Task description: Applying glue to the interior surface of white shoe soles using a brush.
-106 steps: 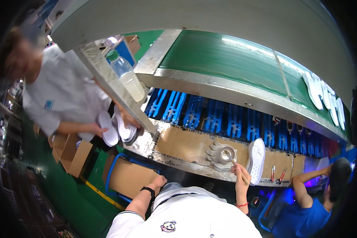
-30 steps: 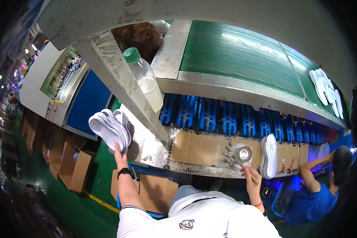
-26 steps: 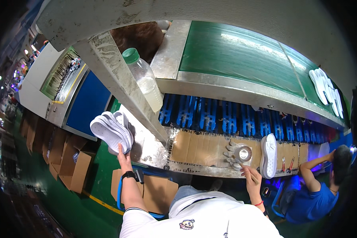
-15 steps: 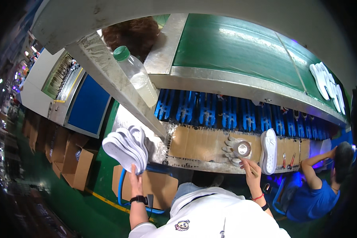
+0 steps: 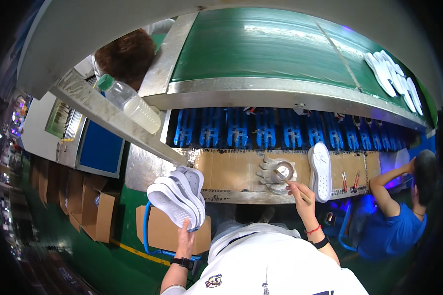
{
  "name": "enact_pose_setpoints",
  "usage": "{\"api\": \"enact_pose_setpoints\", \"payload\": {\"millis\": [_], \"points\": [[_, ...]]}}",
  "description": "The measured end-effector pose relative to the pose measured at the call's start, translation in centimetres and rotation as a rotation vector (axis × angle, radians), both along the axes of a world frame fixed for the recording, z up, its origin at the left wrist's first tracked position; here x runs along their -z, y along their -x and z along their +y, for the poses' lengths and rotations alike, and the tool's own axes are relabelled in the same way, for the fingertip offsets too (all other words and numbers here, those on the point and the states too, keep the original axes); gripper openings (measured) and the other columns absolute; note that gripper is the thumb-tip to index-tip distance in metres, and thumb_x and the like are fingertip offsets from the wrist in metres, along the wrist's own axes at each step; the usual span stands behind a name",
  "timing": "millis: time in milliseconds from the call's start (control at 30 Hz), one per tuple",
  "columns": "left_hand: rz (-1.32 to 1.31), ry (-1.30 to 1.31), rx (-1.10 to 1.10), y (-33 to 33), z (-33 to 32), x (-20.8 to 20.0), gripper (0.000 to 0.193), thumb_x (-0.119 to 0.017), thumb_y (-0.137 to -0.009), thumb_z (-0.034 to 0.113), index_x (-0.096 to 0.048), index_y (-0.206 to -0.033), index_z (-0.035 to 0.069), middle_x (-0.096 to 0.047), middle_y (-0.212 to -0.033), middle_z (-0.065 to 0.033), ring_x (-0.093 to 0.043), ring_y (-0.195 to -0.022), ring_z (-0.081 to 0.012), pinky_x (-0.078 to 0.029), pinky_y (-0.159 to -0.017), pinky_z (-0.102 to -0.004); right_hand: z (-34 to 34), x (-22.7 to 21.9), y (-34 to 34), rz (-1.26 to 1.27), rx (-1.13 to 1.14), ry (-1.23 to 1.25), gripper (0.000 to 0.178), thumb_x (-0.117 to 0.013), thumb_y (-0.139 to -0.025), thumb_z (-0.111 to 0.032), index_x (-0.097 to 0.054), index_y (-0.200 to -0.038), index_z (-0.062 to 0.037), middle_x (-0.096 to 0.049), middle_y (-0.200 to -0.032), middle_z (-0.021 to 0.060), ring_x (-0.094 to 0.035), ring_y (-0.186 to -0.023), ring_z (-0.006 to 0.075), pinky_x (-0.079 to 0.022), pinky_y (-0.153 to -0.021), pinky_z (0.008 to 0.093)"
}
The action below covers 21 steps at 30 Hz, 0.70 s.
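Note:
My left hand (image 5: 185,239) grips a fanned stack of white shoe soles (image 5: 173,204) by their lower ends, off the bench's left front edge. In my right hand (image 5: 302,195) is a thin wooden-handled brush (image 5: 285,180). Its tip reaches down into a small round cup (image 5: 292,168) with something white inside. Beneath and beside the cup lies a greyish work glove (image 5: 267,173) on the cardboard bench cover (image 5: 226,169). Another white shoe sole (image 5: 321,172) lies lengthwise on the cardboard, just right of the cup.
Beyond the cardboard runs a row of blue racks (image 5: 266,129), under a green conveyor belt (image 5: 241,54) carrying several white soles (image 5: 394,78). A green-capped bottle (image 5: 133,108) leans behind a metal post (image 5: 108,120). Red-handled tools (image 5: 350,182) lie near a seated co-worker (image 5: 391,221). Open cartons (image 5: 96,211) stand left.
My left hand has brought the soles rightward and slightly lower. The brush tip now shows inside the cup, with my right hand close by. The whole view has shifted a little.

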<state>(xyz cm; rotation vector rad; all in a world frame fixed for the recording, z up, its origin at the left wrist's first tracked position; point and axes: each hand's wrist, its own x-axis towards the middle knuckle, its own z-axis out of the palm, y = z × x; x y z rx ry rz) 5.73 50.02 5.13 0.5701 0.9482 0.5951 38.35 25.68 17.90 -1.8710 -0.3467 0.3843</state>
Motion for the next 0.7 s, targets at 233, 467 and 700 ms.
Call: {"api": "enact_pose_setpoints", "payload": {"millis": [233, 467, 700], "points": [[0.018, -0.018, 0.136, -0.6, -1.3, -1.4, 0.061, -0.068, -0.082, 0.018, -0.036, -0.132, 0.005, -0.047, -0.127, -0.0090, -0.046, -0.117, -0.0249, -0.038, -0.099, -0.0421, -1.6, 0.6, -1.1, 0.018, 0.025, -0.015, 0.020, -0.055, -0.090, -0.014, -0.066, -0.099, 0.0001, -0.065, -0.081, 0.0081, -0.059, -0.069, 0.0122, -0.046, -0.064, 0.0234], [0.026, 0.071, 0.290, -7.3, -1.7, 1.1, 0.050, -0.062, -0.085, 0.010, -0.040, -0.129, 0.000, -0.050, -0.123, -0.0097, -0.048, -0.114, -0.0249, -0.040, -0.098, -0.0409, -1.7, 0.8, -1.2, 0.023, 0.039, -0.051, 0.019, -0.055, -0.090, -0.013, -0.066, -0.099, -0.0002, -0.065, -0.081, 0.0082, -0.059, -0.070, 0.0118, -0.046, -0.064, 0.0232], [-0.018, 0.023, 0.394, -15.2, -1.1, 2.3, 0.053, -0.065, -0.084, 0.014, -0.039, -0.130, 0.005, -0.050, -0.124, -0.0098, -0.047, -0.116, -0.0245, -0.041, -0.097, -0.0408, -2.1, 1.0, -1.4, 0.026, 0.058, -0.085, 0.020, -0.055, -0.090, -0.014, -0.066, -0.100, -0.0005, -0.065, -0.080, 0.0085, -0.059, -0.069, 0.0123, -0.046, -0.063, 0.0234]]}}
